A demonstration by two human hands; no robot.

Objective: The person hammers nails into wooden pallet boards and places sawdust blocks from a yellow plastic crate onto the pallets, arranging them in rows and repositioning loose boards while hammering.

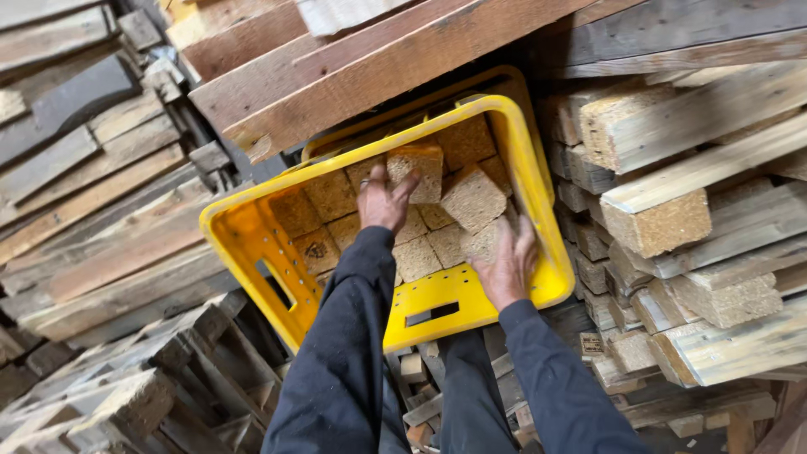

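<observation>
Left hand (382, 202) clamped on chipboard block (418, 171), right hand (508, 265) spread flat nearby, steadying packed blocks (437, 244) in tilted yellow crate (252, 227).

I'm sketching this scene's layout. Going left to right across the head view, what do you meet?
Stacked planks → yellow crate → left hand on a chipboard block → right hand at the crate's right side → pallet blocks and boards.
</observation>
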